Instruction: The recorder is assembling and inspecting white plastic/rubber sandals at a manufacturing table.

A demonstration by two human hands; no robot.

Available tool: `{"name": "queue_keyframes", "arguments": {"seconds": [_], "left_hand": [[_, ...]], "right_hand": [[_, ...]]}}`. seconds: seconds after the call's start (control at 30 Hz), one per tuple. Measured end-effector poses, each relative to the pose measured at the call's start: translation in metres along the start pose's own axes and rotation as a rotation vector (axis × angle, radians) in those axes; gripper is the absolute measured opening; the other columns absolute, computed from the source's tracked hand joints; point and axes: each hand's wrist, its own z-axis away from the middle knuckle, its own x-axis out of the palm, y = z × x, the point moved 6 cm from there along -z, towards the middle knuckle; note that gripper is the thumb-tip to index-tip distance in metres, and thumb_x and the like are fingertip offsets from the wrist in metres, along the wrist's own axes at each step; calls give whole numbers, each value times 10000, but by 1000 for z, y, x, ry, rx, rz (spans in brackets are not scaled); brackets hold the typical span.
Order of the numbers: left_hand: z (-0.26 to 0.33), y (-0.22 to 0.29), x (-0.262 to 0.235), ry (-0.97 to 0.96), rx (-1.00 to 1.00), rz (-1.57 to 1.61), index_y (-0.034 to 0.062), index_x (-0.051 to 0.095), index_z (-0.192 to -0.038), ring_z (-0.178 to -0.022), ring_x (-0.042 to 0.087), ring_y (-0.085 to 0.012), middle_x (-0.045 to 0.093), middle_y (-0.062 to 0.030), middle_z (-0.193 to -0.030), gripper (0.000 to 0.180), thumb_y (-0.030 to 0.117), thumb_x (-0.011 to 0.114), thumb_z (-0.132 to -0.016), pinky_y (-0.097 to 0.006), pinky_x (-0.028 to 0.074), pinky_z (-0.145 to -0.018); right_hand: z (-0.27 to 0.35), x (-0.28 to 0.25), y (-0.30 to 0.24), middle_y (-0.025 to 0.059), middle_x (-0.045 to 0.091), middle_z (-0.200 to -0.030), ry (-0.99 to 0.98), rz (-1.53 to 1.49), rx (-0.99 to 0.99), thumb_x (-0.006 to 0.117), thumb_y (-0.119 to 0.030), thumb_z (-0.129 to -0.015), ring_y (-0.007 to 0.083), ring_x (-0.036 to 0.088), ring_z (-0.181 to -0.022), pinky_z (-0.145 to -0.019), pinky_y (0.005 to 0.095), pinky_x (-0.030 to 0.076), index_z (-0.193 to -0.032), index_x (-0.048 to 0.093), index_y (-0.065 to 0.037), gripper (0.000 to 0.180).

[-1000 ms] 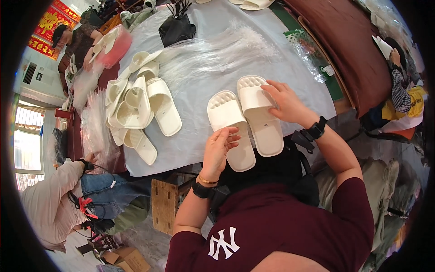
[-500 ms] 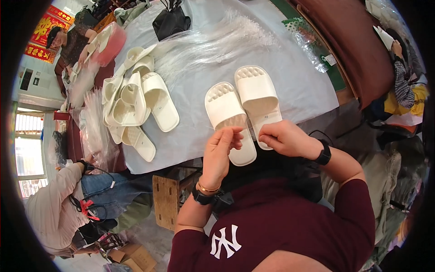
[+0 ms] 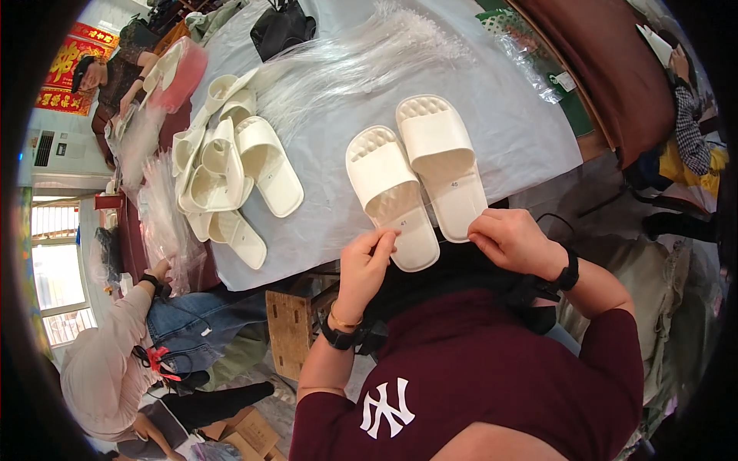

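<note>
Pair of cream slippers [image 3: 415,180] lies heel-toward-you, long axes running away — your left hand [image 3: 367,265] pinches one heel, right hand [image 3: 511,242] grips the other

The right hand [image 3: 513,240] hides the right slipper's [image 3: 441,163] heel (fingertips curled under).

A heap of white slippers [image 3: 223,173] lies on the left of the grey table [image 3: 507,131], with clear plastic bags [image 3: 361,54] and a black bag [image 3: 283,29] far behind.
</note>
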Motion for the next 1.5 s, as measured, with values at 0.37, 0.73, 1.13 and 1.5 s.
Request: {"name": "queue_keyframes", "arguments": {"seconds": [0.37, 0.73, 1.13, 1.5], "left_hand": [[-22, 33, 30, 122, 641, -842, 56, 658, -974, -694, 598, -331, 605, -138, -770, 155, 71, 585, -837, -400, 487, -620], [0, 41, 33, -84, 453, -517, 3, 658, -925, -751, 640, -306, 654, -158, -840, 119, 80, 598, -856, -343, 501, -670], [2, 14, 9, 6, 157, -126, 2, 684, -904, -545, 515, -61, 608, -16, -655, 210, 158, 547, -937, -221, 408, -512], [11, -25, 27, -404, -179, -145, 10, 656, -677, -468, 519, -85, 548, -19, -512, 457, 355, 519, -943, -249, 407, -467]], "right_hand": [[-8, 12, 9, 100, 570, -717, 5, -13, 19, 620, -121, -824, 298, 600, -677, -592, 390, 483, -820, 581, -58, 74], [-17, 9, 22, 118, 583, -725, 33, 4, 58, 622, -131, -826, 314, 600, -684, -603, 402, 482, -820, 581, -53, 88], [-13, -8, 9, 90, 571, -723, 101, 24, -76, 651, -87, -775, 295, 588, -664, -574, 387, 473, -814, 605, -68, 63], [5, 13, -7, 57, 549, -692, -34, 51, -201, 688, -126, -749, 261, 589, -659, -575, 370, 479, -771, 587, -87, 111]]}}
